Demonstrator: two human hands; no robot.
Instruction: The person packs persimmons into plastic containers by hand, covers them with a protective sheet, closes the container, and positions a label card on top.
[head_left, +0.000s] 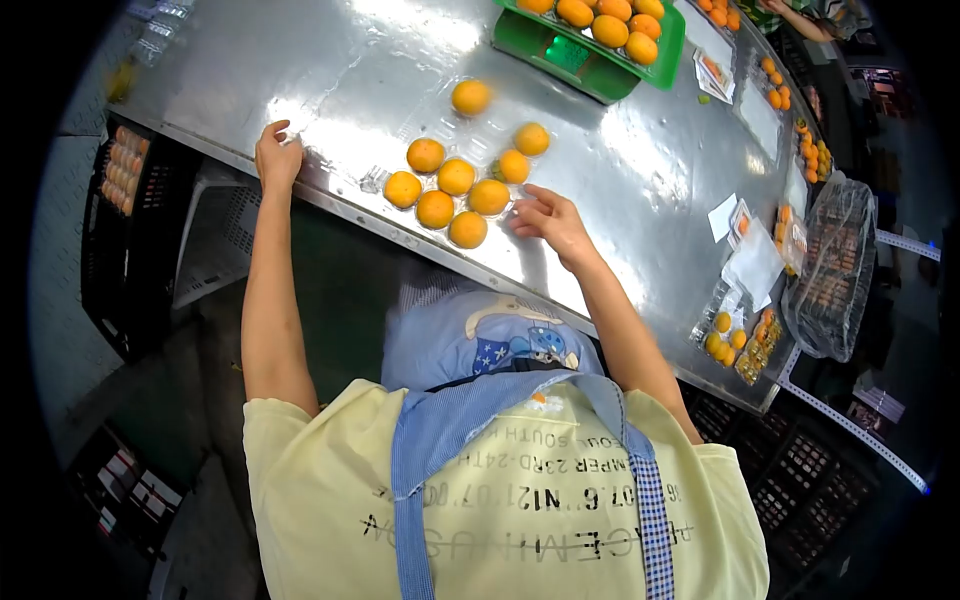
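Several oranges (pixel 456 177) sit close together on the metal table in front of me, most of them in a clear plastic tray (pixel 400 215) whose outline is hard to make out. One orange (pixel 470 98) lies at the far side of the group, slightly blurred. My right hand (pixel 550 225) is beside the nearest oranges, fingers apart and holding nothing. Over the table's near edge, left of the fruit, my left hand (pixel 277 157) has its fingers curled in. Whatever may be between those fingers is too small or clear to see.
A green scale (pixel 565 55) bearing a green basket (pixel 668 62) of oranges stands at the back. Packed fruit (pixel 725 340), papers (pixel 752 265) and a plastic-wrapped crate (pixel 832 270) are on the right. A black crate (pixel 125 240) stands left. Another person's arm (pixel 800 20) shows top right.
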